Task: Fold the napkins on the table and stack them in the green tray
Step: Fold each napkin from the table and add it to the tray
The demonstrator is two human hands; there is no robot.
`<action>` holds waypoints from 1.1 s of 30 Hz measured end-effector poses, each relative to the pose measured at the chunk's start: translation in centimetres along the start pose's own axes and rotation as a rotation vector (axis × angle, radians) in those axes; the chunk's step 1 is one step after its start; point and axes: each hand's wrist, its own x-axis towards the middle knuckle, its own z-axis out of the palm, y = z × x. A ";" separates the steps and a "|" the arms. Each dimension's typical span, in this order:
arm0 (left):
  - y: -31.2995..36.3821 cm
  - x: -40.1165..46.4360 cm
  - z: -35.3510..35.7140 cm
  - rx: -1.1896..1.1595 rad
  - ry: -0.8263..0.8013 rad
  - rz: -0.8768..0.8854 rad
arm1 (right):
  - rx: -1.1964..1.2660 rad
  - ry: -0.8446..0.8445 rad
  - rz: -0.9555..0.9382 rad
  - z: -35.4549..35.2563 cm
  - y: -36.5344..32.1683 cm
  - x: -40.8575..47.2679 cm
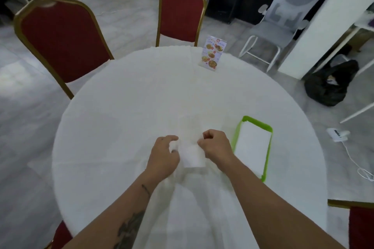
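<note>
A white napkin hangs between both hands just above the round table's white cloth, near its front middle. My left hand pinches its left edge and my right hand pinches its right edge. More pale napkins seem to lie flat just beyond the hands, hard to tell from the cloth. The green tray sits to the right of my right hand, with a stack of folded white napkins inside it.
A menu card stand is upright at the table's far edge. Two red chairs with gold frames stand beyond the table, another red chair at the near right. A grey chair and black bag are on the floor to the right.
</note>
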 end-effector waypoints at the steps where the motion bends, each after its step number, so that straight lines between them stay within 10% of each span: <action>1: 1.1 0.3 0.4 -0.042 -0.021 -0.011 | 0.034 0.038 -0.005 -1.3 -0.3 -0.1; 12: 9.1 1.7 7.1 -0.023 -0.406 0.085 | 0.055 0.396 0.168 -12.7 3.7 -1.3; 33: 8.6 0.7 10.0 0.024 -0.406 0.123 | -0.469 0.437 0.029 -12.2 5.6 -1.8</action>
